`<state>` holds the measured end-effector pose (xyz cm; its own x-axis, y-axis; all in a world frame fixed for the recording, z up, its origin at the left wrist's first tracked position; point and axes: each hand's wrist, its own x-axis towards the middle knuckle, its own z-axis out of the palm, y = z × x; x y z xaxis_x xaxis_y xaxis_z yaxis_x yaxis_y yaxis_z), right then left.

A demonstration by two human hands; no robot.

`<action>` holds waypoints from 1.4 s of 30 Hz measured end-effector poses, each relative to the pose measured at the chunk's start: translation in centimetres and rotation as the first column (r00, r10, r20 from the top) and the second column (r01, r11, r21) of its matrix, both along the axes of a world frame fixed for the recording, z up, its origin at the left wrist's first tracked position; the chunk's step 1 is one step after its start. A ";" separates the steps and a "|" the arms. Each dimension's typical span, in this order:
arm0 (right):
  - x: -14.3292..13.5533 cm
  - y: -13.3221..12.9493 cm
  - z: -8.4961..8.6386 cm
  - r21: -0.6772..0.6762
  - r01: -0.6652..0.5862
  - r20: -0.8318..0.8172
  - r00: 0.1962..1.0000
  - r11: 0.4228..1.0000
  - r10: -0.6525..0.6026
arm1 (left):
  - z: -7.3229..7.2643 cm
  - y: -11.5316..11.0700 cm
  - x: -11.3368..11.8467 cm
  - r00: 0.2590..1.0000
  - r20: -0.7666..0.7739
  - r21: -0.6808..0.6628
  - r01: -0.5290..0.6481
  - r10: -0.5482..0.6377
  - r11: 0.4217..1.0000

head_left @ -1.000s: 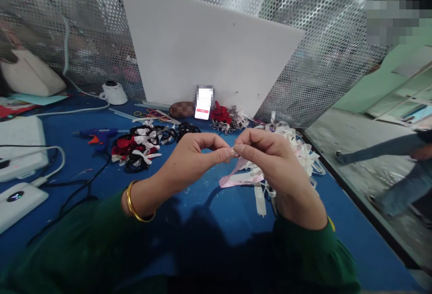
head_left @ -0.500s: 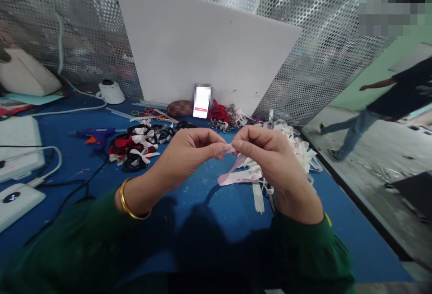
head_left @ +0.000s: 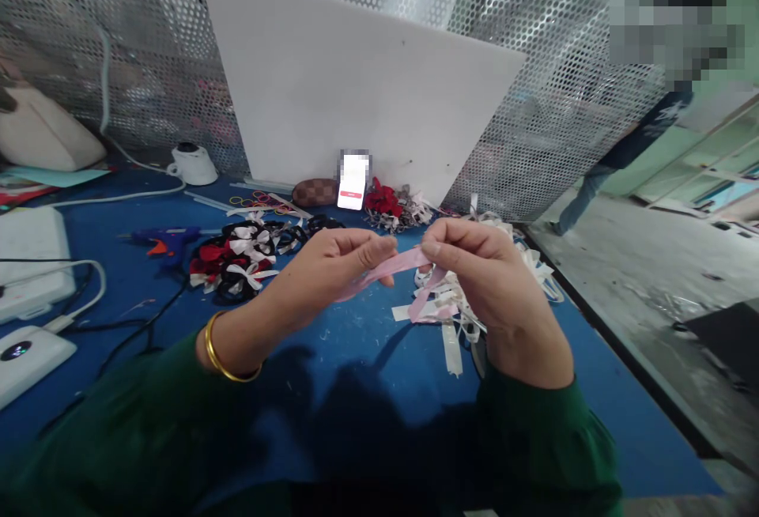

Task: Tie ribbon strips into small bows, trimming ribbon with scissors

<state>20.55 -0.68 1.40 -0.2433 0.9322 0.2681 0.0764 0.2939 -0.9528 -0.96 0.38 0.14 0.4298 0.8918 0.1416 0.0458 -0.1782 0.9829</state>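
Observation:
A pink ribbon (head_left: 405, 262) stretches between my two hands above the blue table. My left hand (head_left: 341, 268) pinches it between thumb and fingers, and part of the ribbon shows below those fingers. At the other side, my right hand (head_left: 477, 268) grips the ribbon with thumb and forefinger, and a pink length hangs down beneath it. Behind and below my right hand lies a pile of white ribbon pieces (head_left: 451, 347). Left of my left hand are black hair bands with white and red bows (head_left: 243, 242).
A blue glue gun (head_left: 169, 243) lies at the left, near white power devices (head_left: 32, 351) and cables. A lit phone (head_left: 353, 181), a brown checkered pouch (head_left: 314, 192) and red bows (head_left: 384, 199) stand or lie by the white board (head_left: 368, 82). A person (head_left: 628, 149) is at the right.
My hands have moved slightly apart, and a longer stretch of pink ribbon shows between them. The hanging part has shifted right. The person at the right has moved left and farther away.

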 end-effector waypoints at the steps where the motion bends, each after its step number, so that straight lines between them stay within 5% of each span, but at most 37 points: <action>1: -0.3 0.0 -0.2 -0.003 -0.022 0.014 1.000 1.000 0.022 | 0.0 -0.1 0.1 1.000 -0.012 -0.017 0.017 -0.017 1.000; 7: -0.5 0.2 -0.2 -0.016 -0.042 0.031 0.999 0.999 0.042 | -0.2 0.3 0.0 0.999 0.022 0.023 -0.029 0.028 0.999; 16: 2.5 -0.5 1.7 0.001 0.111 -0.114 0.987 0.994 -0.110 | 0.0 0.9 -0.8 0.999 -0.030 0.024 -0.036 0.037 0.999; 26: -1.6 0.0 -0.3 -0.064 -0.121 0.024 0.992 0.991 0.123 | -0.7 -0.1 0.3 0.986 0.068 -0.079 0.158 -0.153 0.984; 31: -0.9 -0.4 -0.2 -0.061 -0.051 0.054 0.997 0.997 0.055 | -0.1 -0.1 -0.4 0.990 0.087 -0.081 0.116 -0.109 0.990; 42: 0.3 -3.5 -0.9 -0.056 0.048 -0.040 0.998 0.997 -0.051 | -0.3 -0.7 -0.6 0.978 -0.018 -0.075 0.208 -0.210 0.975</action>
